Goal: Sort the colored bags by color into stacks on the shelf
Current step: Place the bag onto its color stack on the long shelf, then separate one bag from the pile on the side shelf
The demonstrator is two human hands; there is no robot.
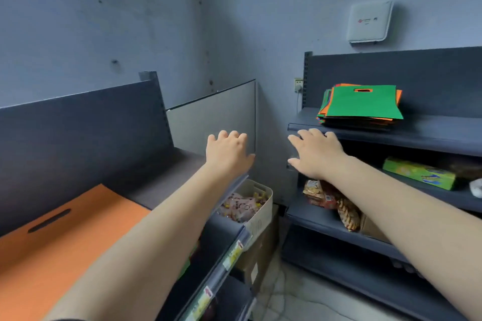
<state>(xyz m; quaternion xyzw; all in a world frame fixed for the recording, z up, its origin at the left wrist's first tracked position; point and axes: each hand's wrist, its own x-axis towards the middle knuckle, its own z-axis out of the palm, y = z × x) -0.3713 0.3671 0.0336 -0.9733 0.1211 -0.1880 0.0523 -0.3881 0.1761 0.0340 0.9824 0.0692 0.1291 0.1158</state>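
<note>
A mixed pile of flat bags lies on the top of the right shelf (pixel 430 133), with a green bag (pixel 365 104) uppermost and orange bags (pixel 398 96) showing beneath its edges. On the left shelf top (pixel 167 177) lies an orange bag (pixel 60 237) with a slot handle. My left hand (pixel 227 155) hovers over the gap between the shelves, fingers loosely bent, holding nothing. My right hand (pixel 317 154) reaches toward the front edge of the right shelf, just below and left of the pile, fingers relaxed and holding nothing.
A white basket (pixel 258 206) of snack packets sits on the left unit's lower shelf. Snack bags (pixel 328 198) and a green box (pixel 420 173) fill the right unit's lower shelves. A white wall device (pixel 369 21) hangs above. Cardboard boxes (pixel 255 258) stand on the floor in the corner.
</note>
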